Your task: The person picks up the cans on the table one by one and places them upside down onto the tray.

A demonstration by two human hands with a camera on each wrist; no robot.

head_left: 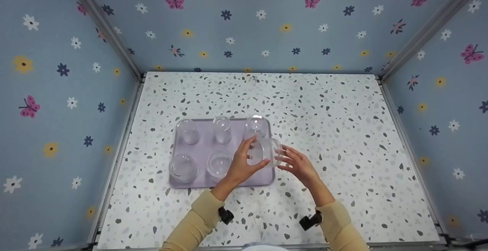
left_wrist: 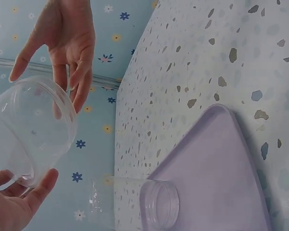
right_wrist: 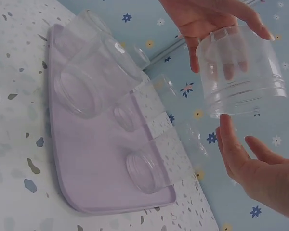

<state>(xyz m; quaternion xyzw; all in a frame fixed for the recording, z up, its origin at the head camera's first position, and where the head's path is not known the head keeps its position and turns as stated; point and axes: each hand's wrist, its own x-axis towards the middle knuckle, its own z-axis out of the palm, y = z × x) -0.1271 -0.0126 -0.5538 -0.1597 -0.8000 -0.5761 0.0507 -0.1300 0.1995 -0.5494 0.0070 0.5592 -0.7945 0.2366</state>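
Note:
A wide, clear jar (head_left: 269,152) is held on its side above the right part of the lilac tray (head_left: 202,184). My left hand (head_left: 244,164) grips its left end, thumb and fingers curled round the wall. Ridges circle the jar (right_wrist: 243,72) near its rim in the right wrist view. At that rim, my right hand (head_left: 300,165) has its fingers spread and loosely bent; one fingertip (right_wrist: 225,120) is right at the edge. The left wrist view shows my left hand (left_wrist: 12,204) low and my right hand (left_wrist: 72,43) above, across the jar's mouth.
Several clear jars stand on the tray: a back row with one jar (head_left: 222,131) in its middle, and a front row with wider ones, such as the left jar (head_left: 183,169). The speckled table (head_left: 328,129) is bounded by patterned panels (head_left: 259,26) at the back and sides.

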